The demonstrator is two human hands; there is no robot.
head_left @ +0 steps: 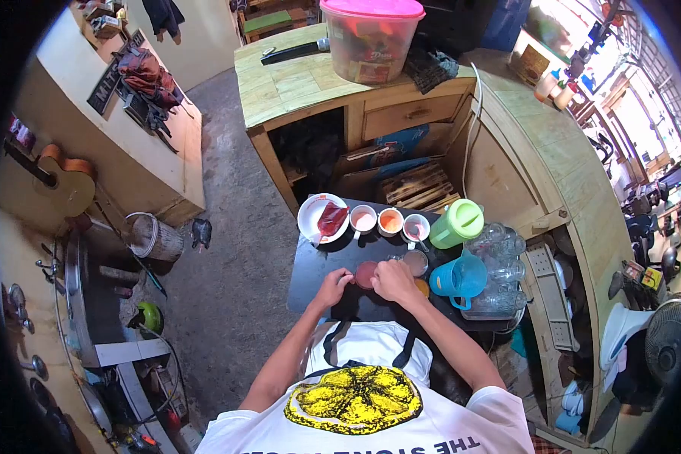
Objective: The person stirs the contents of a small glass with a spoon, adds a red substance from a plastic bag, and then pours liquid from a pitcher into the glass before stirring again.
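Note:
On a small dark table in front of me, a glass of reddish-pink liquid stands between my two hands. Close by its left side, my left hand is closed with the fingers curled; whatever it pinches is too small to make out. My right hand is closed at the right side of the same glass, and what its fingers hold is hidden. Just beyond that hand is a glass of greyish liquid. An orange-coloured glass shows partly beside my right wrist.
Along the table's far side stand a white bowl with a red packet, and three white cups. A green lidded pitcher, a blue jug and several upturned clear glasses crowd the right. A wooden counter rises behind.

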